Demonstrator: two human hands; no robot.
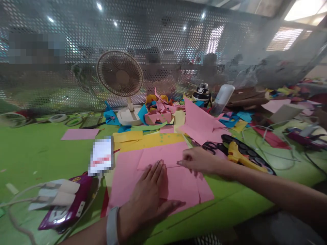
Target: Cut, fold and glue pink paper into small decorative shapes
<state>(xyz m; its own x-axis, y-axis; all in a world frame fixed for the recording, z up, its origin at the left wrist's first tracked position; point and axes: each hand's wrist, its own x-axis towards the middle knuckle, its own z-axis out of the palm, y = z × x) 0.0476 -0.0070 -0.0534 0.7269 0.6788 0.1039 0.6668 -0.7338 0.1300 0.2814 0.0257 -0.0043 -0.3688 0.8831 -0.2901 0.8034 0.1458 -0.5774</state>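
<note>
A smaller pink paper piece point(163, 153) lies over a large pink sheet point(125, 170). My left hand point(150, 187) rests flat across both papers, fingers together and stretched out, thumb held apart. At the right end of the smaller piece, my right hand point(196, 160) is closed, its fingers curled and its fingertips pressed at the lower edge of the paper. Beneath the pink sheet show yellow paper point(153, 141) and a strip of red paper point(105, 202). Black-handled scissors point(211, 147) lie just beyond my right hand.
A yellow glue gun point(238, 157) rests on a black round tray point(258, 160) by my right forearm. At left are a phone point(101, 156) and a purple power strip point(68, 204) with cables. Behind stand a fan point(120, 73), paper scraps point(160, 110) and a white bottle point(222, 98).
</note>
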